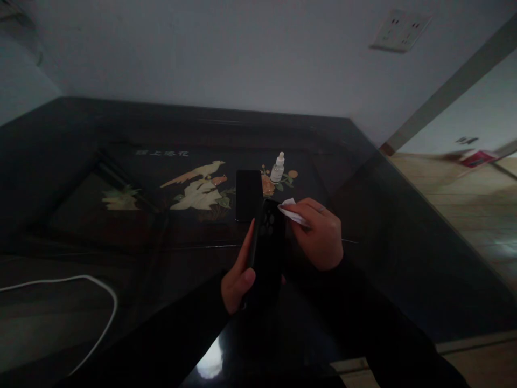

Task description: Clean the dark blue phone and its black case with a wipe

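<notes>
A black smartphone (269,253) is tilted up in my left hand (238,283), its back with several round camera lenses facing me. The thumb lies along the phone's left edge, and most of the other fingers are hidden behind it. In my right hand (319,231) a folded white tissue or cloth (294,213) is pinched, touching the phone's top right corner near the lenses. Just beyond, a second dark phone (248,195) lies flat on the glossy black table (210,129). A small dropper bottle (277,168) with a white top stands upright to its right.
Bird and flower pictures (197,188) decorate the tabletop. A white cable (89,277) curves across the lower left. Behind the table rises a pale wall (202,59) with a socket plate (401,30). A red object (477,158) sits at the far right, by the wooden floor.
</notes>
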### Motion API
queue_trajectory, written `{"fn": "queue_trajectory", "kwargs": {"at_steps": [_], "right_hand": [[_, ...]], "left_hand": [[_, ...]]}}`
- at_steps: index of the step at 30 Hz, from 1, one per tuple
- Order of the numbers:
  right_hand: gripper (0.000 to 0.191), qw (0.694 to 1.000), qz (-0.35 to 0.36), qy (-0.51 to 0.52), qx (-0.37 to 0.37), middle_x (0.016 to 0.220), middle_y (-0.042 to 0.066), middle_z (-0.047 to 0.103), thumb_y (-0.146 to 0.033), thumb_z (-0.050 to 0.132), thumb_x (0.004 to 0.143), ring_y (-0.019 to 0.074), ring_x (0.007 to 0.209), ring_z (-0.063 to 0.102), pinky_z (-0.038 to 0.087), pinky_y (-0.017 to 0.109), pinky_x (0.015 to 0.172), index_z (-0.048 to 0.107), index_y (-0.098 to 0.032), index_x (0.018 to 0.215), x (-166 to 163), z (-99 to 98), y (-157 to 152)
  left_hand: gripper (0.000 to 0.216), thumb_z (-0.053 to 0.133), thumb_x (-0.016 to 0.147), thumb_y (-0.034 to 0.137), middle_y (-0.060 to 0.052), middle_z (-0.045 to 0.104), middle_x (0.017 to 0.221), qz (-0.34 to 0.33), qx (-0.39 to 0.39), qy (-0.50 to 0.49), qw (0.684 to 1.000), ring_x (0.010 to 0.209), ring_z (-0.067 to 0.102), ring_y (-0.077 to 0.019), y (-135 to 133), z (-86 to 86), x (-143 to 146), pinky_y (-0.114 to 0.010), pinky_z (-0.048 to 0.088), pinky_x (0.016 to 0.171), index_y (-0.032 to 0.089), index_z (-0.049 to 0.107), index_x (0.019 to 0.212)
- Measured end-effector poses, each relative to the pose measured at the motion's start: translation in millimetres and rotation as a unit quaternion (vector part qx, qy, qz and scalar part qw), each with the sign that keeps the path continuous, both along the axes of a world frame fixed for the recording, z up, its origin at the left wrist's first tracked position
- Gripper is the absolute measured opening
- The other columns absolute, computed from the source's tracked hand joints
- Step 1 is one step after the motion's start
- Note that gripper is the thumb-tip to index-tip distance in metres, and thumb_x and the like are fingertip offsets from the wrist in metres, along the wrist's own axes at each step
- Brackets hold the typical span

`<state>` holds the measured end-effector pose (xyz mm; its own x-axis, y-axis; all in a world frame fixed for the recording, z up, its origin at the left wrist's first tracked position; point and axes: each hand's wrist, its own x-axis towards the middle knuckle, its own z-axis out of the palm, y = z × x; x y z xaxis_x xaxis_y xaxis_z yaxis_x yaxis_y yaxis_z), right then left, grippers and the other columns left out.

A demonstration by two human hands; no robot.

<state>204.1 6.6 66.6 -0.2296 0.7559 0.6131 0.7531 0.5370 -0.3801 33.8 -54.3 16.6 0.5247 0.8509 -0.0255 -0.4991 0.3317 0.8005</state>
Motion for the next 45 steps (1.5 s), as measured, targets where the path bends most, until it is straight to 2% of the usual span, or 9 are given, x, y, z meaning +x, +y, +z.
{"fn": "queue_trajectory", "kwargs": {"at_steps": [3,7,13,21,24,32,37,41,45], "right_hand": [[0.014,0.999,-0.006,0.041,-0.027,0.08,0.003,0.066,-0.009,0.057,0.077,0.0159,0.076,0.062,0.046,0.027,0.069,0.066,-0.016,0.085,-4.7,4.5,-3.6],[0.012,0.993,0.001,0.095,-0.074,0.077,0.001,0.067,-0.009,0.06,0.076,0.0136,0.073,0.063,0.046,0.023,0.065,0.065,-0.017,0.082,-10.9,5.2,-16.9],[0.011,0.989,-0.001,0.124,-0.074,0.081,0.001,0.068,-0.011,0.059,0.077,0.0139,0.077,0.063,0.046,0.023,0.068,0.065,-0.017,0.084,-19.1,12.4,-16.6],[0.014,0.985,0.018,0.127,-0.119,0.083,0.002,0.067,-0.012,0.057,0.079,0.014,0.08,0.063,0.046,0.023,0.071,0.064,-0.019,0.088,-17.0,-6.7,-35.3],[0.018,0.98,0.03,0.134,-0.143,0.084,0.002,0.067,-0.009,0.056,0.078,0.0141,0.082,0.063,0.047,0.023,0.071,0.064,-0.02,0.09,-17.8,-12.3,-45.6],[0.015,0.985,0.028,0.134,-0.109,0.084,0.002,0.067,-0.011,0.056,0.079,0.0142,0.081,0.063,0.047,0.024,0.073,0.064,-0.02,0.089,-20.8,-6.9,-34.9],[0.02,0.979,0.043,0.137,-0.143,0.082,0.003,0.067,-0.008,0.054,0.077,0.0145,0.079,0.063,0.047,0.024,0.07,0.065,-0.02,0.089,-17.3,-12.2,-49.2],[0.014,0.972,0.029,0.191,-0.134,0.081,0.0,0.068,-0.012,0.057,0.077,0.0135,0.075,0.063,0.046,0.023,0.066,0.065,-0.02,0.084,-23.5,8.3,-37.5],[0.008,0.958,0.023,0.252,-0.138,0.078,-0.001,0.069,-0.017,0.06,0.076,0.0125,0.07,0.062,0.045,0.021,0.061,0.066,-0.019,0.081,-37.7,28.4,-17.0]], "left_hand": [[0.089,0.055,0.076,0.046,-0.01,0.054,0.121,0.025,0.039,0.037,0.998,0.09,0.06,-0.0227,-3.8,0.6,1.0,-0.04,0.045,0.08,0.032,-0.004,0.141],[0.088,0.055,0.077,0.042,-0.01,0.038,0.138,0.046,0.086,0.059,0.993,0.106,0.053,-0.0252,-5.2,1.6,2.1,-0.039,0.041,0.09,0.03,-0.004,0.142],[0.086,0.056,0.078,0.038,-0.008,0.022,0.146,0.026,0.143,0.073,0.987,0.113,0.049,-0.0268,-3.3,-7.8,1.0,-0.041,0.041,0.091,0.035,-0.003,0.141],[0.083,0.055,0.078,0.037,-0.006,0.026,0.146,0.055,0.173,0.062,0.981,0.119,0.045,-0.0265,-2.1,-12.9,1.9,-0.039,0.042,0.093,0.034,0.001,0.141],[0.076,0.053,0.08,0.035,-0.004,0.033,0.143,0.08,0.199,0.063,0.975,0.127,0.037,-0.0245,-1.8,-11.2,1.9,-0.036,0.035,0.1,0.032,0.008,0.142],[0.073,0.047,0.084,0.031,-0.002,0.028,0.146,0.076,0.245,0.06,0.965,0.133,0.024,-0.0216,0.4,-14.6,-2.1,-0.037,0.019,0.11,0.031,0.003,0.142],[0.068,0.045,0.085,0.032,0.002,0.024,0.148,0.107,0.226,0.074,0.965,0.135,0.02,-0.0214,3.0,-12.5,-0.4,-0.038,0.014,0.111,0.032,0.008,0.141],[0.073,0.047,0.084,0.034,0.002,0.025,0.147,0.071,0.208,0.036,0.975,0.136,0.011,-0.0232,1.4,-13.5,1.4,-0.041,0.018,0.11,0.034,0.002,0.141],[0.075,0.053,0.079,0.042,0.004,0.019,0.148,0.096,0.106,0.105,0.984,0.134,-0.014,-0.022,-5.4,-15.4,-2.0,-0.043,0.005,0.112,0.03,0.012,0.141]]}}
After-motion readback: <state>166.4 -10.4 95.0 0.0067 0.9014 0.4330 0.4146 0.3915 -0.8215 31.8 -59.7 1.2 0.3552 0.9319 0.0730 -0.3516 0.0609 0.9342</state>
